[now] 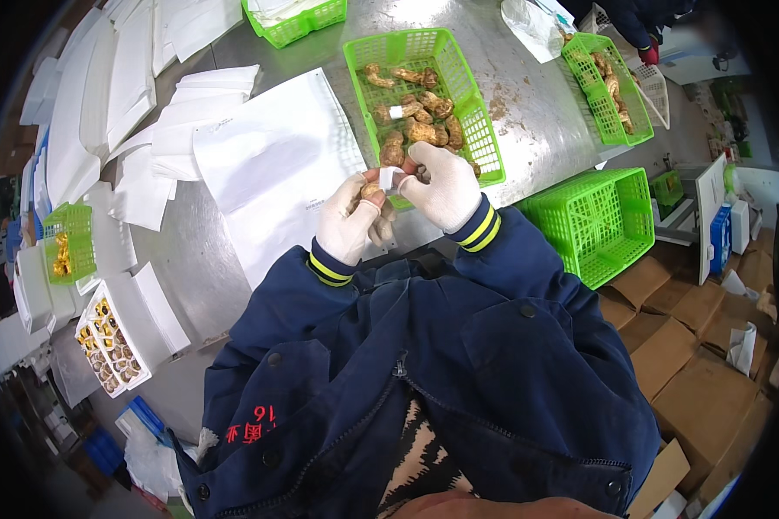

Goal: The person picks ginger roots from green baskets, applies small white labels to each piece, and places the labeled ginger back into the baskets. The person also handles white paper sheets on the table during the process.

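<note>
My left hand [345,217], in a white knit glove with bare fingertips, holds a brown mushroom [369,189], mostly hidden by the fingers. Gloved alike, my right hand [446,188] pinches a small white strip [387,177] against or just beside that mushroom. Both hands meet over the near edge of a green plastic basket [487,139]. Inside it lie several thick-stemmed brown mushrooms [422,133], one with a white band [396,111] around it. A large white sheet [272,156] lies left of the basket on the metal table [191,259].
Stacked white foam sheets [201,110] cover the table's left. A white box [144,363] there holds several wrapped mushrooms [113,353]. To the right stand a green crate [597,227] and flattened cardboard boxes [694,383]. Another person's sleeve [630,26] shows beyond a second mushroom basket [591,97].
</note>
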